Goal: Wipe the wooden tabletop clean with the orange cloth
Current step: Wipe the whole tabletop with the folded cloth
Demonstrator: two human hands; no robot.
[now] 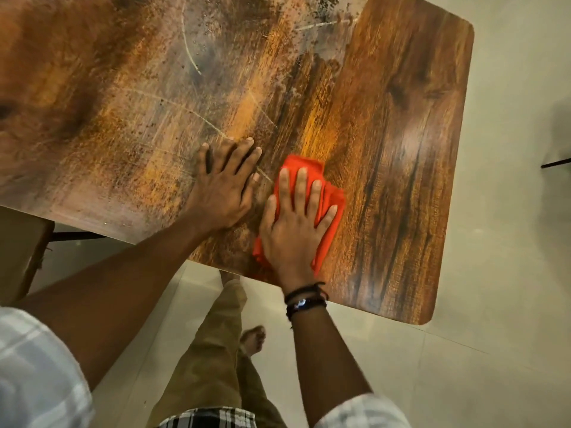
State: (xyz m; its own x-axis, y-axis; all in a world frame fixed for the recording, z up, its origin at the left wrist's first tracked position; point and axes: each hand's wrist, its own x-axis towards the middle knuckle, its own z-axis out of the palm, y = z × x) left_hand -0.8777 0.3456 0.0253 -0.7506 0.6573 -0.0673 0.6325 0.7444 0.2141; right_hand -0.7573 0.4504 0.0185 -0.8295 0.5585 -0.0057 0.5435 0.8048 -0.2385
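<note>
Head view: the right hand (pixel 293 233) lies flat, fingers spread, palm pressing down on the orange cloth (pixel 327 196), which sits bunched on the wooden tabletop (pixel 401 118) near its front edge. The left hand (pixel 221 186) is just beside it, open and empty, fingers splayed flat on the wood. Dark bracelets (pixel 306 299) circle the right wrist. To the left and farther back the surface looks dusty and streaked; to the right the grain shows clean. Below the edge, khaki trousers (pixel 213 350) and a bare foot (pixel 253 336) stand on pale floor tiles (pixel 479 350).
</note>
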